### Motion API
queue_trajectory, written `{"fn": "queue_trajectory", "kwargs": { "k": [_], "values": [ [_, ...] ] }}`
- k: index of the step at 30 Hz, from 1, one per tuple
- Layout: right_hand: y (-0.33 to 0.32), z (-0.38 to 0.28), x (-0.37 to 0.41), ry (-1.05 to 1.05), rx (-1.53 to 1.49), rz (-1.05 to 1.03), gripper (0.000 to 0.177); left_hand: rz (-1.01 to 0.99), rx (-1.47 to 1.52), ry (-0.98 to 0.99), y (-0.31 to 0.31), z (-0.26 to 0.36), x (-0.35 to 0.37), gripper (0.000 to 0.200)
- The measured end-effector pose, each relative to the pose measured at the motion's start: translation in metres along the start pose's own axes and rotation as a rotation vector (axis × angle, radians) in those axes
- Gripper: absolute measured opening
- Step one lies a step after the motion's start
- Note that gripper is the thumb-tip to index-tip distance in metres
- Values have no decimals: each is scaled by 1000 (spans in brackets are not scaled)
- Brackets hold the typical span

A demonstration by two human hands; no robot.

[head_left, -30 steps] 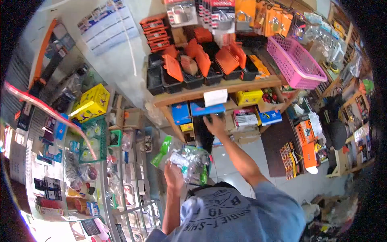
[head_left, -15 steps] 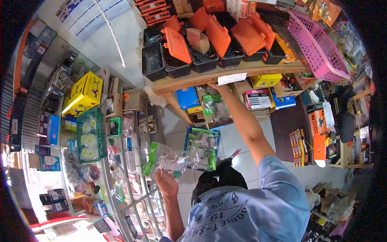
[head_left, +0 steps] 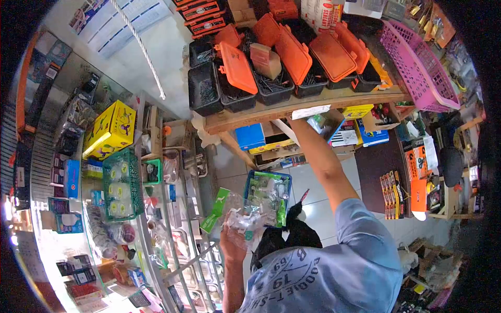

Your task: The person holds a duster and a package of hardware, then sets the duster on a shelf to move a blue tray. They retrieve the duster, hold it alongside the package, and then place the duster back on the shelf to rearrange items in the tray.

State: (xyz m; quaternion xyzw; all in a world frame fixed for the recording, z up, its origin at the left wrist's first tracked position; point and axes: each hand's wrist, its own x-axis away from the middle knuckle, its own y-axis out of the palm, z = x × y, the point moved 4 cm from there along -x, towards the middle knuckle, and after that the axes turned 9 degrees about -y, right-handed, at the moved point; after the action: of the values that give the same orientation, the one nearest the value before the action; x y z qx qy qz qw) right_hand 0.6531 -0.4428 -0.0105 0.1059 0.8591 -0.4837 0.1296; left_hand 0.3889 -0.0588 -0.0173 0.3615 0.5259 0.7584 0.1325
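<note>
My left hand (head_left: 233, 244) is closed around clear plastic packets (head_left: 245, 219), one of which has a green header card (head_left: 215, 211). Right beside them, a blue basket (head_left: 288, 193) holds more clear packets with green cards. My right arm stretches up to the wooden shelf, and my right hand (head_left: 297, 124) is under its front edge beside a white paper label (head_left: 311, 111). The fingers there are hidden. Close to that hand is a tilted open box (head_left: 334, 129) with a blue side and clear and green contents.
Black bins (head_left: 203, 88) with orange lids and dark hardware line the wooden shelf (head_left: 250, 117). A pink basket (head_left: 417, 65) hangs over its right end. Glass shelving with a green basket (head_left: 122, 182) and a yellow box (head_left: 112, 130) stands at left. A white rope (head_left: 138, 44) dangles above.
My left hand and its packets have shifted right, nearer the blue basket. Under the shelf, the clear and green packets by my right hand no longer show where they were; a tilted blue-sided box appears there.
</note>
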Motion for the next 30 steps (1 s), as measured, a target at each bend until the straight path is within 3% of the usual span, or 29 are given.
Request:
{"fn": "queue_trajectory", "kwargs": {
  "k": [1,7,8,9,11,14,15,19,22,24,25,30],
  "values": [
    [-6,-3,2,-13,-4,-10,69,240,-200,50,8,-1,1,56],
    [-55,-8,57,-105,-35,-76,68,225,-229,92,16,-4,4,58],
    [-65,-22,73,-133,220,69,59,213,-224,100,21,-4,3,58],
    [-66,-26,87,178,166,-442,46,183,-210,79,27,-4,5,58],
    [-59,-22,102,173,164,-417,38,211,-147,38,28,-8,3,56],
    [-45,-28,117,160,168,-338,25,161,-112,-34,-22,-10,-2,53],
    [-42,-34,115,151,180,-287,20,246,-169,-8,14,-15,0,50],
    [-5,-49,105,160,129,-241,19,109,-122,-20,2,-19,1,47],
    [15,-59,86,130,152,-243,21,140,-99,-21,28,-28,17,45],
    [14,-69,69,107,137,-124,21,323,-108,54,26,-29,23,43],
    [15,-72,62,108,134,-123,21,325,-110,55,18,-29,28,43],
    [35,-61,27,15,192,-118,19,152,-61,57,-4,-27,50,46]
  ]
}}
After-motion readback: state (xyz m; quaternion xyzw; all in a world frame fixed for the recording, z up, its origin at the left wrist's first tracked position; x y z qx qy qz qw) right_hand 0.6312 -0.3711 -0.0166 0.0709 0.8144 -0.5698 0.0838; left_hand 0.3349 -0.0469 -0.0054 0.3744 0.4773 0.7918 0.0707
